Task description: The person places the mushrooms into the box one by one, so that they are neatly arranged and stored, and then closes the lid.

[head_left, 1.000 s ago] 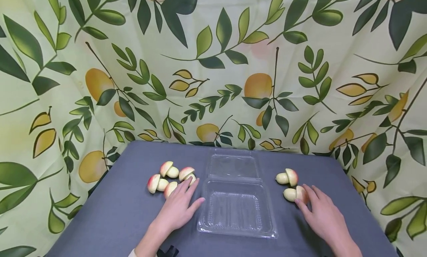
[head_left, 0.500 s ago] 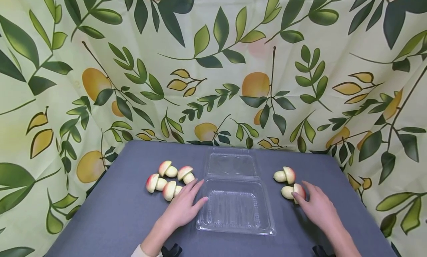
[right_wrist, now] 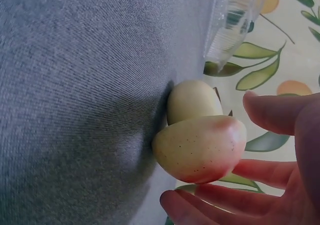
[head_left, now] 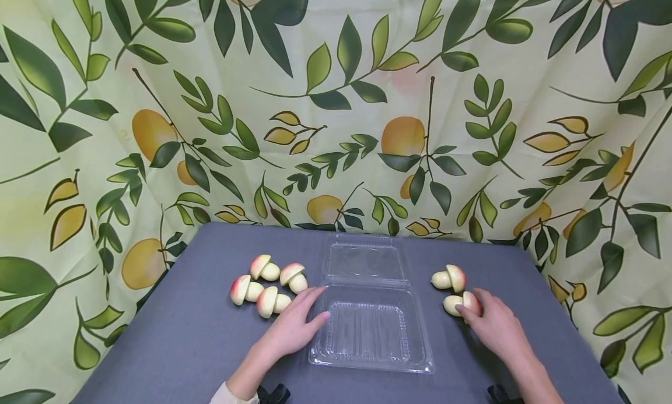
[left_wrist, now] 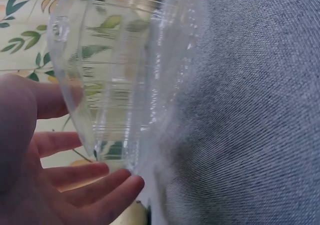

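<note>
A clear plastic clamshell box [head_left: 374,341] lies opened flat, its lid [head_left: 366,260] toward the back. At the box's left edge is my left hand [head_left: 295,328], fingers relaxed and gripping nothing; in the left wrist view the box rim [left_wrist: 65,80] overlaps the thumb. My right hand [head_left: 499,327] hovers around a toy mushroom [right_wrist: 200,147] with a red-and-cream cap. Its thumb [right_wrist: 272,110] stands apart from the cap, and its fingers are spread beside and beyond it. Just behind that one lies a second mushroom [head_left: 450,278].
Several like mushrooms [head_left: 268,302] lie in a cluster left of the box. The table has a grey-blue cloth [head_left: 173,334]. A leaf-and-fruit patterned curtain [head_left: 336,130] stands along the back and sides. Black wrist straps [head_left: 274,394] show at the bottom edge.
My left hand has slid right, away from the mushroom cluster to the box's left edge, uncovering the front mushroom there. The right hand stays by its mushroom, nearly still.
</note>
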`<state>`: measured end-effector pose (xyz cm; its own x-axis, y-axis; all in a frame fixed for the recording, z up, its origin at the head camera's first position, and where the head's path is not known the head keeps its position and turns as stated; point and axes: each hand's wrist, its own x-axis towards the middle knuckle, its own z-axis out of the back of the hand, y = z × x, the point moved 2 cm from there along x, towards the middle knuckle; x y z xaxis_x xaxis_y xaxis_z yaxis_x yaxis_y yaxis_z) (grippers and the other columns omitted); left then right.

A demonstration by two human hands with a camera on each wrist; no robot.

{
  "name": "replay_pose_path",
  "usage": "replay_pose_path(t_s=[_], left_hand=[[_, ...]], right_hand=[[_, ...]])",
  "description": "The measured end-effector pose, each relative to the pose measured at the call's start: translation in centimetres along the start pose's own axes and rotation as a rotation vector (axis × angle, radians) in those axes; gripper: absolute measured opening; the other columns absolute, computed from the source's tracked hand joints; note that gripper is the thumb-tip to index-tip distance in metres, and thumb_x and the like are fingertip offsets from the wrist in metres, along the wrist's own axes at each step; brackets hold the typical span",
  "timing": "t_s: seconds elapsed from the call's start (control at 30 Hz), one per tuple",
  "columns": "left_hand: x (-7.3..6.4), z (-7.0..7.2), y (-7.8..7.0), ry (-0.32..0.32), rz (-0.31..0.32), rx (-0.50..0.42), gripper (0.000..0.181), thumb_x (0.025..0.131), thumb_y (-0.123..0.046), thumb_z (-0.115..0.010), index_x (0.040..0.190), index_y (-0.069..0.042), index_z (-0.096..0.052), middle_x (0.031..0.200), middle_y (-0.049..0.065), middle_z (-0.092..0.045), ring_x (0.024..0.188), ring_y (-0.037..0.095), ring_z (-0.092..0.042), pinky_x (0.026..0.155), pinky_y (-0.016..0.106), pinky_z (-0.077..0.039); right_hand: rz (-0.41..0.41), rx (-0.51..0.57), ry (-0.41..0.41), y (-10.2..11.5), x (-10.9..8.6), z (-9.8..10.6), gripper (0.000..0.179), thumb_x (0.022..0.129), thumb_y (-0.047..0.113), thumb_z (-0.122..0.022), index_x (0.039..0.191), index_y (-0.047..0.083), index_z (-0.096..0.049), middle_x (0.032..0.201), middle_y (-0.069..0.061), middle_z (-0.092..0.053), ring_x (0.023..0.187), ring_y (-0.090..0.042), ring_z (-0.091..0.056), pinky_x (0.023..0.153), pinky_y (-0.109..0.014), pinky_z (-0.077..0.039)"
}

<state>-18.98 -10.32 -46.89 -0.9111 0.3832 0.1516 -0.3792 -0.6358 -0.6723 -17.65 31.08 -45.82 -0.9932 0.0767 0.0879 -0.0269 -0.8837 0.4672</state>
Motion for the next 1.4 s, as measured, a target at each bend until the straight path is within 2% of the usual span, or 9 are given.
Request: replay_pose_path(t_s=[0.17, 0.33, 0.57, 0.83, 0.97, 1.4], left_hand=[[0.4, -0.5, 0.4, -0.007, -0.006, -0.083, 0.054, 0.102, -0.030, -0.062, 0.147, -0.003, -0.050, 0.146, 0.017, -0.050, 0.120, 0.032, -0.060, 0.092, 0.042, -0.056], [0.6, -1.0, 0.9, -0.006, -0.004, -0.143, 0.055, 0.102, -0.029, -0.062, 0.147, -0.002, -0.049, 0.143, 0.017, -0.052, 0.119, 0.033, -0.061, 0.087, 0.036, -0.057], [0.6, -1.2, 1.1, -0.019, 0.005, -0.190, 0.053, 0.101, -0.023, -0.063, 0.148, -0.003, -0.048, 0.143, 0.020, -0.053, 0.120, 0.035, -0.061, 0.087, 0.037, -0.057], [0.6, -1.2, 0.9, -0.028, 0.004, -0.209, 0.050, 0.101, -0.019, -0.063, 0.146, 0.000, -0.049, 0.143, 0.020, -0.053, 0.122, 0.039, -0.060, 0.095, 0.052, -0.053], [0.5, -1.2, 0.9, -0.033, 0.021, -0.220, 0.049, 0.101, -0.017, -0.062, 0.145, 0.000, -0.050, 0.145, 0.019, -0.054, 0.122, 0.038, -0.061, 0.099, 0.054, -0.050], [0.6, -1.3, 0.6, -0.015, 0.043, -0.265, 0.049, 0.101, -0.017, -0.062, 0.145, 0.000, -0.050, 0.145, 0.021, -0.053, 0.123, 0.039, -0.060, 0.096, 0.052, -0.053]], right_hand=[[-0.014, 0.008, 0.010, -0.1, 0.3, -0.2, 0.069, 0.098, 0.041, -0.065, 0.137, -0.012, -0.049, 0.127, -0.039, -0.055, 0.115, -0.057, -0.053, 0.088, -0.067, -0.045], [-0.027, 0.015, 0.021, -0.2, 0.5, -0.4, 0.067, 0.098, 0.038, -0.066, 0.138, -0.012, -0.048, 0.129, -0.039, -0.054, 0.116, -0.058, -0.052, 0.087, -0.067, -0.045], [0.028, 0.068, -0.025, -0.5, 0.5, -0.8, 0.059, 0.095, 0.029, -0.072, 0.134, -0.011, -0.054, 0.123, -0.036, -0.060, 0.110, -0.052, -0.058, 0.085, -0.062, -0.047], [0.059, 0.129, -0.049, -0.4, 0.4, -1.2, 0.054, 0.091, 0.024, -0.076, 0.131, -0.008, -0.061, 0.111, -0.025, -0.067, 0.099, -0.036, -0.063, 0.081, -0.050, -0.049], [0.075, 0.147, -0.052, 0.0, 0.3, -1.3, 0.052, 0.088, 0.022, -0.078, 0.130, -0.006, -0.063, 0.109, -0.021, -0.068, 0.094, -0.029, -0.061, 0.078, -0.044, -0.048], [0.100, 0.146, -0.033, 1.4, 0.1, -1.4, 0.050, 0.087, 0.021, -0.080, 0.129, -0.002, -0.065, 0.110, -0.019, -0.067, 0.095, -0.029, -0.063, 0.078, -0.044, -0.049]])
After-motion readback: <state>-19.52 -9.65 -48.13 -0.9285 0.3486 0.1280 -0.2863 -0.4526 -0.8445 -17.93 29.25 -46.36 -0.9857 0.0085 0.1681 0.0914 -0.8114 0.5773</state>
